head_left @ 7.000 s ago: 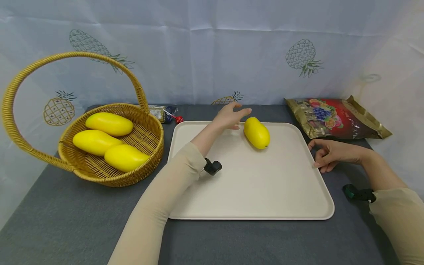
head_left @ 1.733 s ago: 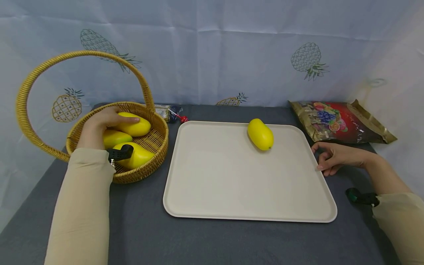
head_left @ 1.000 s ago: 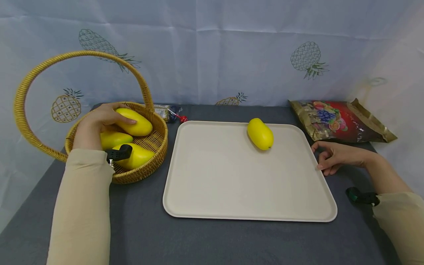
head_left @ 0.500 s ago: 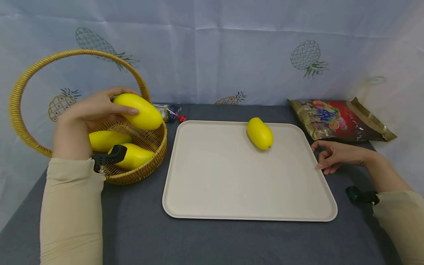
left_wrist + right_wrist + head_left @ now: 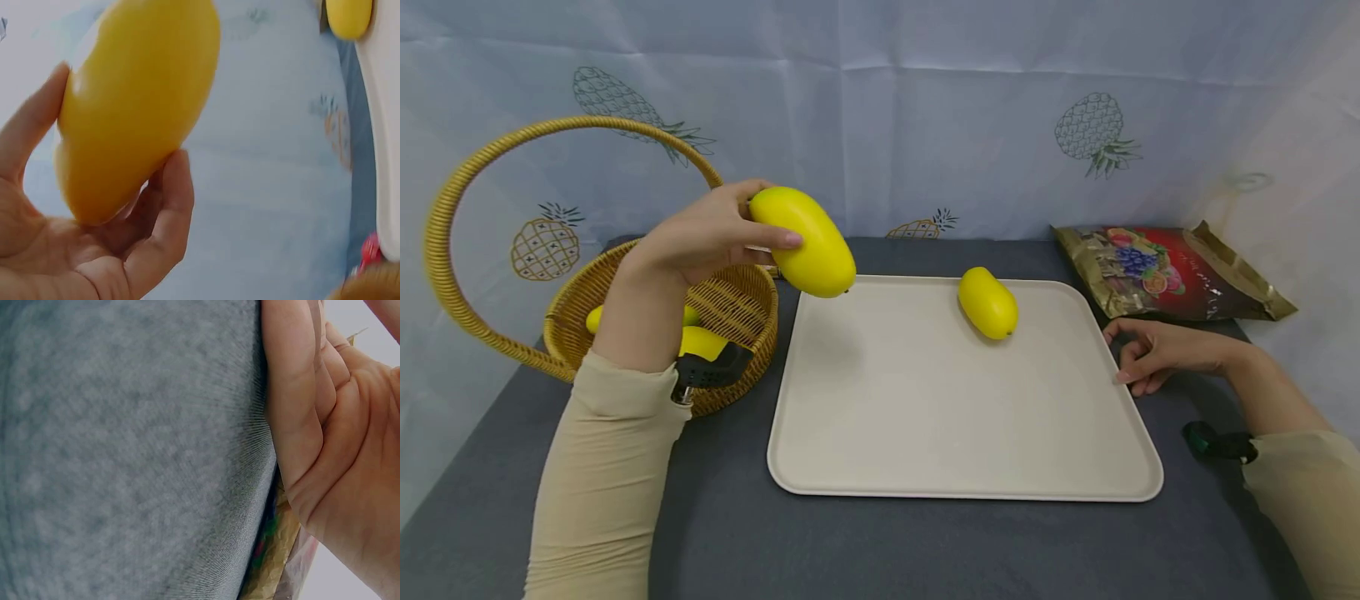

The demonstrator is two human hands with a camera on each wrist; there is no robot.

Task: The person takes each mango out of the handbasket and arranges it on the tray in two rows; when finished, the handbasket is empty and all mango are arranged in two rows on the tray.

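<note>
In the head view my left hand (image 5: 707,229) grips a yellow mango (image 5: 808,246), thumb on the near side, above the far-left corner of the beige tray (image 5: 955,417). The left wrist view shows the same mango (image 5: 140,106) between thumb and fingers, clear of any surface. A second mango (image 5: 988,304) lies near the tray's far edge. My right hand (image 5: 1165,350) holds the tray's right rim with curled fingers, the thumb at the edge. Two more mangoes, partly hidden by my left forearm, lie in the wicker basket (image 5: 756,350); one mango (image 5: 702,342) shows beside the wrist camera.
The basket's tall looped handle (image 5: 445,217) arches at the left. A gold and red fruit-print bag (image 5: 1165,271) lies behind my right hand. A pineapple-print cloth (image 5: 880,125) hangs along the back of the dark grey table (image 5: 865,550). In the left wrist view a red lollipop (image 5: 370,248) shows beside the tray.
My left hand has gone from the tray to the basket, taken hold of a mango there, lifted it and carried it right over the tray's corner. The right hand keeps its place.
</note>
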